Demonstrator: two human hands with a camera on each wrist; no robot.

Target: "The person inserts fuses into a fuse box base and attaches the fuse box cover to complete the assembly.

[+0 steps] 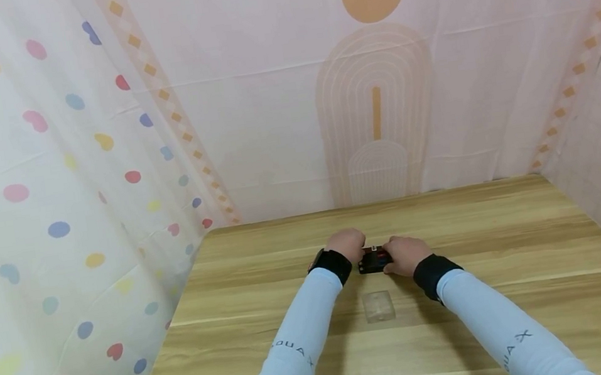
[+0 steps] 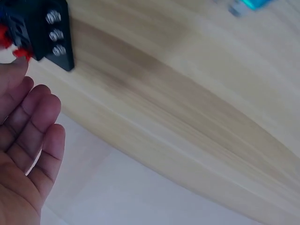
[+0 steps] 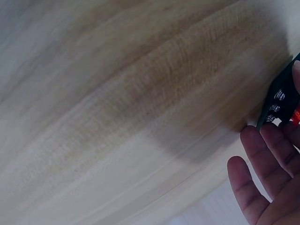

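A small black block [image 1: 374, 260] with red parts and metal screws on its sides lies flat on the wooden table, between my two hands. At its left end is my left hand [image 1: 347, 245]. In the left wrist view the thumb and forefinger pinch at a red part [image 2: 22, 53] of the block, while the other fingers stay loosely bent. My right hand [image 1: 407, 254] grips the block's right end. In the right wrist view its thumb lies over the black body [image 3: 280, 96], and the fingertips [image 3: 249, 133] are right at the base's edge.
A clear square plastic case [image 1: 379, 307] sits on the table [image 1: 265, 268], nearer to me than the block. Beyond the table's far edge hangs a patterned curtain [image 1: 271, 140], with a dotted curtain [image 1: 76, 261] along the left.
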